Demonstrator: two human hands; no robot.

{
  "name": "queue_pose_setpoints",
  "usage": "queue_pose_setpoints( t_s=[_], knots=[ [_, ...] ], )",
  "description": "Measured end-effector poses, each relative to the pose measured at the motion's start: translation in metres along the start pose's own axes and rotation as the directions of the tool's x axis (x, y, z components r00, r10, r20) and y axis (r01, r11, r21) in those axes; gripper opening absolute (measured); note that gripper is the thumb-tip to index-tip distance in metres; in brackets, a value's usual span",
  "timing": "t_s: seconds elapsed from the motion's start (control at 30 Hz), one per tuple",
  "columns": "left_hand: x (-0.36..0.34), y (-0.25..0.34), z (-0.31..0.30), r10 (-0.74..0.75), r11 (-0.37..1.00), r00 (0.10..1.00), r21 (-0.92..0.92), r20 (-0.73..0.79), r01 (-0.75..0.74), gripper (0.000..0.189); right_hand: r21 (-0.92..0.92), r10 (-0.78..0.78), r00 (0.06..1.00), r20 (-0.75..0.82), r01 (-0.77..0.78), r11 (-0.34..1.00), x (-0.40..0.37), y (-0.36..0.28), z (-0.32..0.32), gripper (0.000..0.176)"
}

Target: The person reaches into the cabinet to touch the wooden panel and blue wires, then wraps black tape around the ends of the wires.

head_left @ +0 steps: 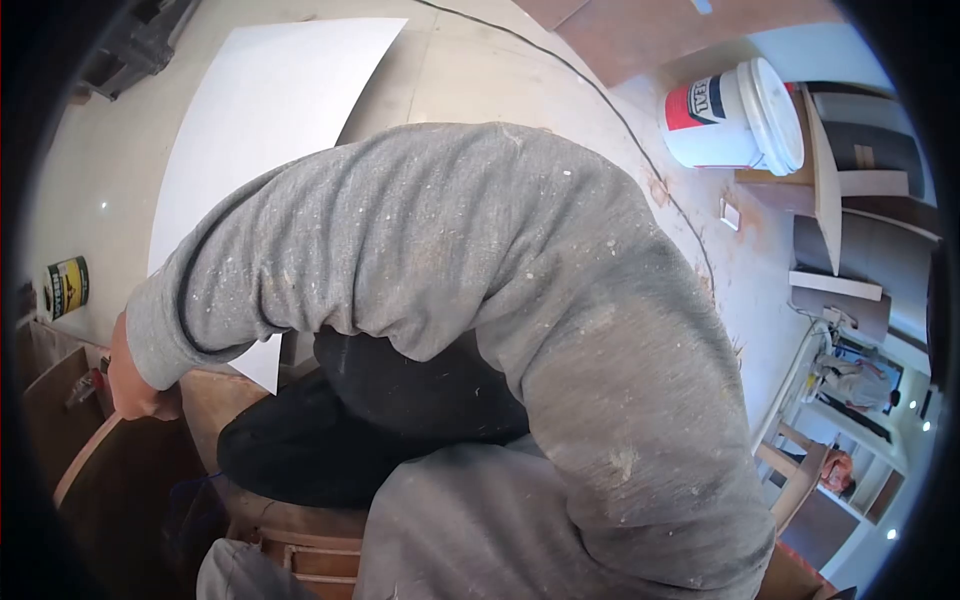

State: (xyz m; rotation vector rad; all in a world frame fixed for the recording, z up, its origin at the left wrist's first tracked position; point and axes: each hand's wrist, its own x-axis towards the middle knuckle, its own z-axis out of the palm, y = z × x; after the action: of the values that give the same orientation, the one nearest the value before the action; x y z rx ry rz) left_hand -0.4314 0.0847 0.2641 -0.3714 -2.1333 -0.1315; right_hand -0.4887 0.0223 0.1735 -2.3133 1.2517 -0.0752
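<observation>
Only got a head view here: see the right hand (pixel 145 390) way over at the left, at the end of a dusty grey sleeve (pixel 430 240). Looks curled right at the pale edge of a wooden panel (pixel 85 460), but can't tell whether grasping it or just leaning on it, with most of the fingers hidden. Probably placed there for a bit of support. Also spotted a red-and-silver fitting (pixel 85 387) just beside the knuckles; can't say if held. Can't see the left hand at all, so can't tell its state. Would guess at the white sheet (pixel 250 120) being laid out flat to keep from creasing, with one pointed corner poking out past the forearm. Notice the lidded white bucket (pixel 715 125) too, parked near some boards (pixel 825 180), likely to stay off the walkway. As for edges, watch the panel rim beside that dark hollow (pixel 130 480). Seems tight there, with black fabric (pixel 410 400) close by. Looks roomier over the pale floor (pixel 450 80), between sheet and black cable (pixel 610 107). Mind snagging that one.
</observation>
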Motion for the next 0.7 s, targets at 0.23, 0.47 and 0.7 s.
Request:
queue_pose_setpoints(
  t_s=[0.23,0.47,0.7],
  knots=[
    [0.013,-0.002,0.003,0.087,0.995,0.992,-0.053,0.093,-0.082,0.028,-0.04,-0.016,0.999,-0.028,0.015,0.999,0.005,-0.009,0.0,0.028],
    [0.014,-0.001,0.004,0.104,0.992,0.983,-0.083,0.154,-0.092,0.028,0.244,-0.159,0.983,-0.09,0.176,0.954,0.004,0.004,0.011,0.024],
    [0.003,0.006,0.0,0.104,0.994,0.979,-0.065,0.178,-0.093,0.028,-0.048,-0.041,0.996,-0.081,0.037,0.998,-0.048,-0.022,-0.008,0.029]
  ],
)
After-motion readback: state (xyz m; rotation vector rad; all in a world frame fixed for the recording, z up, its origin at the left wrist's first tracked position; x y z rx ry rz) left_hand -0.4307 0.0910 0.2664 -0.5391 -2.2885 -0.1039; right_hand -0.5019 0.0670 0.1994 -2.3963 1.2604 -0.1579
